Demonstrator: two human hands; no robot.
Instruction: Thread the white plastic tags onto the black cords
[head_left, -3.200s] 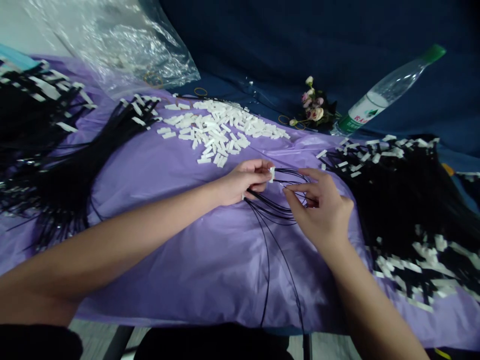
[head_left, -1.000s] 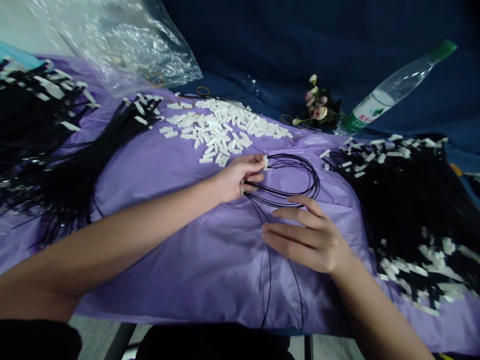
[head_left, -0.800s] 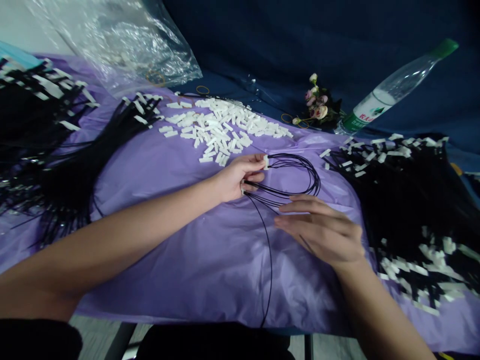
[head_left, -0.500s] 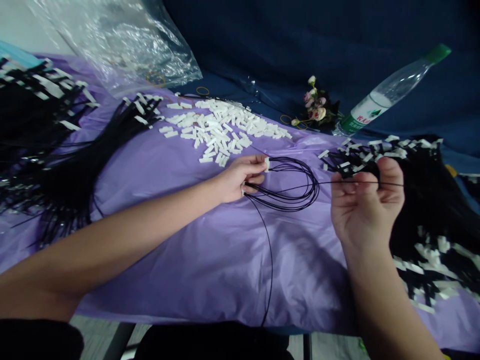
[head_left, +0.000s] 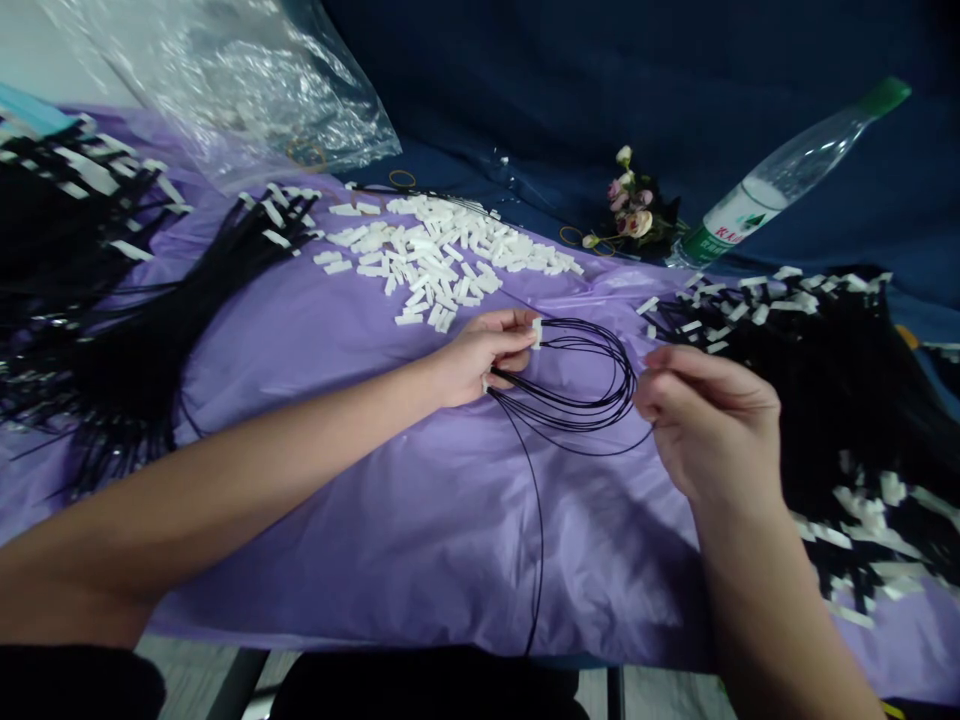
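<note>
My left hand [head_left: 499, 352] is closed on a looped bundle of thin black wires [head_left: 592, 412]. One white connector [head_left: 537, 333] shows at its fingertips and a second white piece [head_left: 486, 381] peeks out below the fingers. From the lower piece a single wire hangs down past the near table edge. At the right end of the loop, my right hand [head_left: 697, 410] pinches a wire strand [head_left: 611, 453] that sags from the lower white piece. The strand's end is hidden in the fingers.
White connectors [head_left: 442, 250] lie piled on the purple cover [head_left: 420, 560]. Black wire bundles with white ends lie at the left [head_left: 225, 270] and right [head_left: 847, 380]. Behind stand a plastic bottle [head_left: 750, 210] and artificial flowers [head_left: 634, 210]; a clear plastic bag [head_left: 247, 90] lies back left.
My right hand has moved left to the loop's end and its fingers have closed together. The strand that was pulled straight to the right now bows down below the loop. My left hand stays put.
</note>
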